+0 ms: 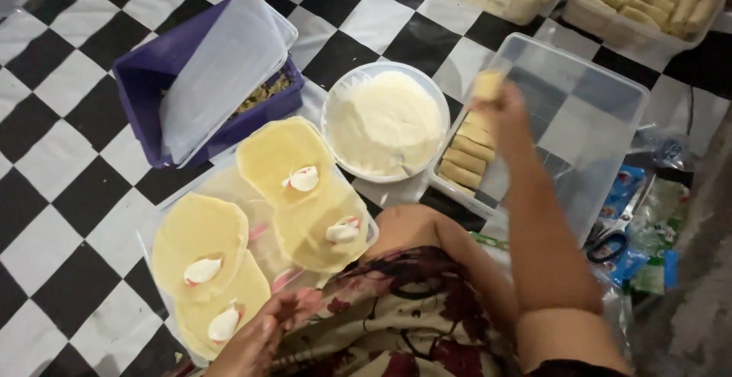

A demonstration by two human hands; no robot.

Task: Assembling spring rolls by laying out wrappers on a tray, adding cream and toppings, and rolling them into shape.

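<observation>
My right hand (499, 106) is stretched out over a clear plastic container (595, 110) and grips a pale yellow roll (488, 83). Below it, several finished rolls (467, 154) lie in a row at the container's left end. My left hand (263, 335) rests low at the near edge of a clear tray (229, 186) and touches the nearest wrapper. Several round yellow wrappers (282, 152) lie on the tray, each with a white dollop of filling (303, 179). Nothing is held in the left hand.
A white bowl of cream (385, 121) stands between tray and container. A purple box (152, 80) with a clear lid (221, 72) sits at the left. Two full containers of rolls (648, 0) are at the top right. Scissors (614, 236) and packets lie at the right on the checkered floor.
</observation>
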